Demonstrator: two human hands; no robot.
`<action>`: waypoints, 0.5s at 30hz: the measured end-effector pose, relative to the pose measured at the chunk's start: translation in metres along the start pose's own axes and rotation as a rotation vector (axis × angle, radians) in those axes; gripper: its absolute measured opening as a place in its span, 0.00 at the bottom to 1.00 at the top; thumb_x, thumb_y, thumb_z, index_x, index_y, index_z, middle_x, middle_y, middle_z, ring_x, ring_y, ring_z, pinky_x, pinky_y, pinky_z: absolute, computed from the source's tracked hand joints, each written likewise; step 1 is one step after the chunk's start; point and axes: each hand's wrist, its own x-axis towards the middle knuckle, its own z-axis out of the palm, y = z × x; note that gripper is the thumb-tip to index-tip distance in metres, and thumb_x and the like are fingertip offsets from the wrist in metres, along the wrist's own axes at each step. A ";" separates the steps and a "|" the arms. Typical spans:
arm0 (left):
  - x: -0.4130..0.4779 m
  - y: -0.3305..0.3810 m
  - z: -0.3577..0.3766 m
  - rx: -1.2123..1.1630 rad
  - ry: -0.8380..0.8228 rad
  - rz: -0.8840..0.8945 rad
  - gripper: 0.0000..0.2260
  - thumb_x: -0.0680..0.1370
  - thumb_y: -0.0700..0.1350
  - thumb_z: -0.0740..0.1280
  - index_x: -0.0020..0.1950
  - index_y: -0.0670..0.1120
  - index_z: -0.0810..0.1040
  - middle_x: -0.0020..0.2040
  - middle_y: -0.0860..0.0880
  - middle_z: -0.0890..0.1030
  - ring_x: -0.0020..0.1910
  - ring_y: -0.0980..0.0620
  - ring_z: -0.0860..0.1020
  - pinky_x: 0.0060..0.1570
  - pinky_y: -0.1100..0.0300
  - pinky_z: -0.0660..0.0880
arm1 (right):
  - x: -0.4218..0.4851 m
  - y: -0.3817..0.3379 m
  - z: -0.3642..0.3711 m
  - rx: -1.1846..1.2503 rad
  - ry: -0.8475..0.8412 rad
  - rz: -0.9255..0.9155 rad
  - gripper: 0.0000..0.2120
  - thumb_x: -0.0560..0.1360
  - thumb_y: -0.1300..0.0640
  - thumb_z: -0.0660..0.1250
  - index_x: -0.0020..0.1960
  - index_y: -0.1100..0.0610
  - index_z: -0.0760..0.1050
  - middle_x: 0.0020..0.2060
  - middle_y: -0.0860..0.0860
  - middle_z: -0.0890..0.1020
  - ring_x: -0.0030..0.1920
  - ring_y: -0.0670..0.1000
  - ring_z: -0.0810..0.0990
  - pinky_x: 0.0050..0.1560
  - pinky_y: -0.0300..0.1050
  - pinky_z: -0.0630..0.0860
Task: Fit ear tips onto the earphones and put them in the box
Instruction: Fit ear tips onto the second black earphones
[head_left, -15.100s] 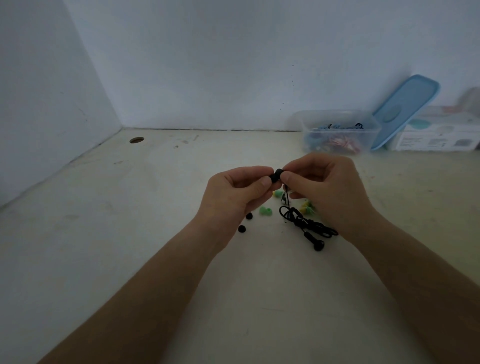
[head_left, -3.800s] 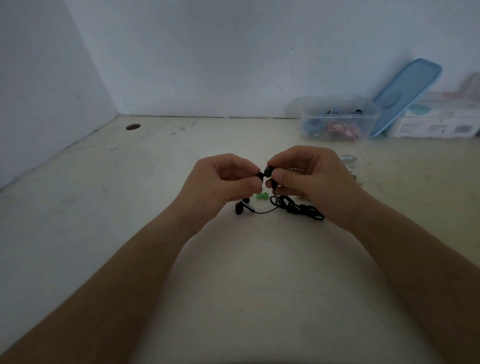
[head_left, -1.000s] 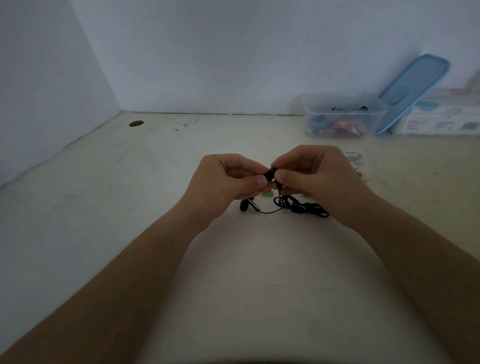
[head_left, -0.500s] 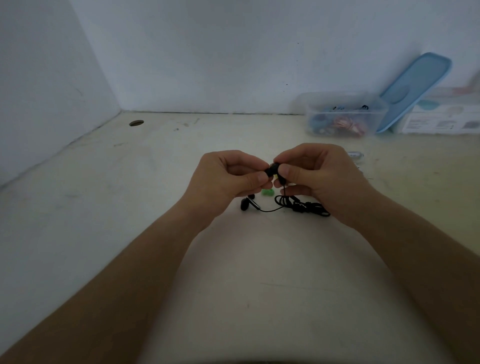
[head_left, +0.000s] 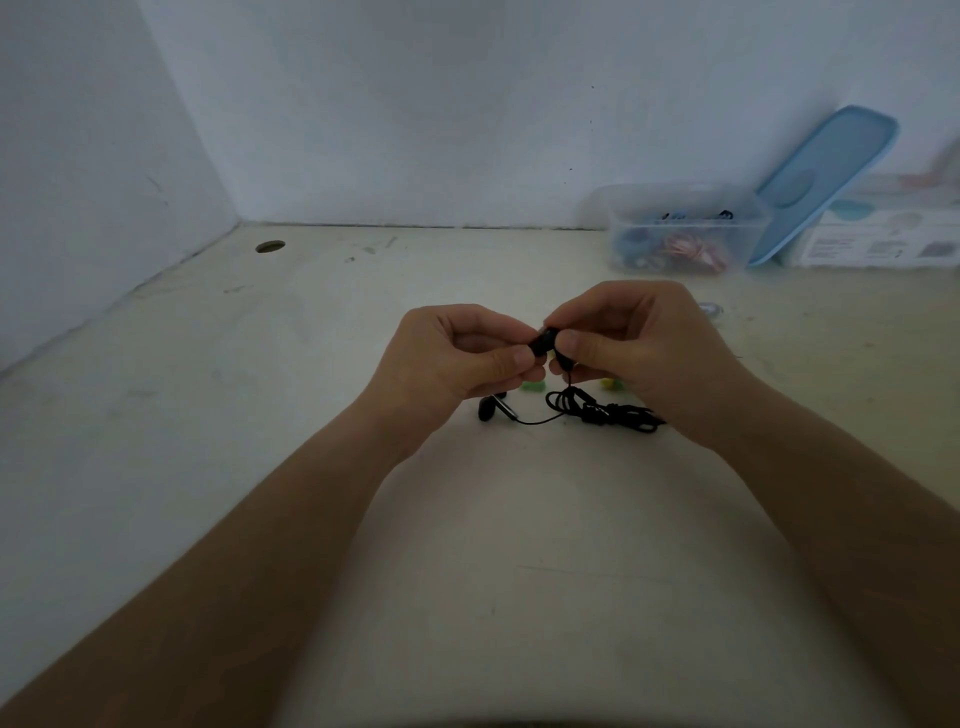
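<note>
Both hands meet above the middle of the table. My right hand (head_left: 639, 348) pinches one black earbud (head_left: 545, 340) of a wired pair, and my left hand (head_left: 457, 358) pinches its tip end, where a black ear tip sits; I cannot tell how far it is seated. The cable hangs from the bud to a black coiled bundle (head_left: 602, 413) on the table. The other earbud (head_left: 488, 408) lies below my left hand. A clear plastic box (head_left: 680, 228) stands at the back right, open, with coloured earphones inside.
The box's blue lid (head_left: 826, 176) leans on the wall beside a white carton (head_left: 883, 244). Green (head_left: 532, 385) and yellow (head_left: 609, 383) ear tips lie under my hands. A small shiny object (head_left: 711, 309) lies right of my right hand. A round hole (head_left: 270, 246) marks the back left.
Over the last second the hands have stayed pinched together on the same earbud, with only slight finger shifts. The earbud on the table and the cable bundle have not moved.
</note>
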 end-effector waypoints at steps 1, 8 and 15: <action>0.000 0.000 0.000 0.006 0.006 0.003 0.06 0.72 0.34 0.72 0.46 0.42 0.83 0.42 0.42 0.86 0.43 0.46 0.86 0.42 0.61 0.81 | 0.000 0.000 0.000 0.002 0.002 -0.004 0.07 0.74 0.70 0.70 0.47 0.61 0.82 0.40 0.58 0.86 0.39 0.54 0.85 0.42 0.43 0.81; 0.001 -0.001 0.001 0.001 0.027 0.014 0.06 0.73 0.33 0.73 0.44 0.44 0.84 0.42 0.41 0.86 0.42 0.46 0.86 0.43 0.59 0.81 | -0.001 0.001 0.006 0.088 0.039 0.015 0.08 0.74 0.72 0.70 0.46 0.61 0.81 0.39 0.56 0.86 0.39 0.54 0.86 0.42 0.43 0.82; 0.002 -0.001 0.000 -0.052 0.022 0.010 0.06 0.72 0.33 0.72 0.45 0.42 0.83 0.40 0.42 0.86 0.40 0.47 0.85 0.40 0.62 0.79 | 0.000 0.002 0.006 0.246 0.043 0.132 0.05 0.71 0.67 0.71 0.46 0.60 0.81 0.40 0.55 0.87 0.39 0.54 0.86 0.43 0.44 0.82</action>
